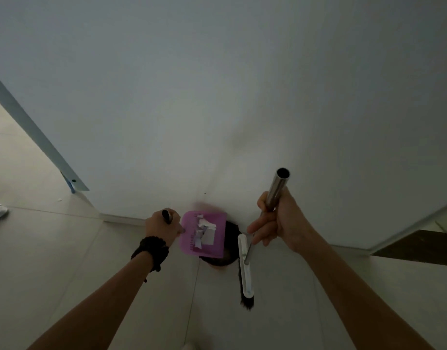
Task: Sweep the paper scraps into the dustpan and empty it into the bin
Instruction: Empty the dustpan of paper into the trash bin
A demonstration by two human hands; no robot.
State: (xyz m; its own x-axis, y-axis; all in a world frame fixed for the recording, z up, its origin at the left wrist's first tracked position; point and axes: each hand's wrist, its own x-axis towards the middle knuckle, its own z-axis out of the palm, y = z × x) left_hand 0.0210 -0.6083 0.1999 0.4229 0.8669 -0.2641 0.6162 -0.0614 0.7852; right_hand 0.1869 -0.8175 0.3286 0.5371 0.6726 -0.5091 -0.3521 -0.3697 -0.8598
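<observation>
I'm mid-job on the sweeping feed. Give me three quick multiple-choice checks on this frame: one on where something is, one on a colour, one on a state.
1. Where is the dustpan?
A. Flat on the floor by the doorway
B. Held over the dark bin by the wall
C. Leaning against the broom

2. What colour is the dustpan?
A. Pink-purple
B. Green
C. Black

3. What is the state of the paper scraps?
A. Scattered on the floor
B. Already in the bin
C. Lying in the dustpan

Answers: 1 B, the left hand holds its handle with the bin's dark opening showing beneath and beside it. 2 A, its tray is clearly pink-purple. 3 C, the white pieces sit on the tray, while the right hand grips the broom handle.
</observation>
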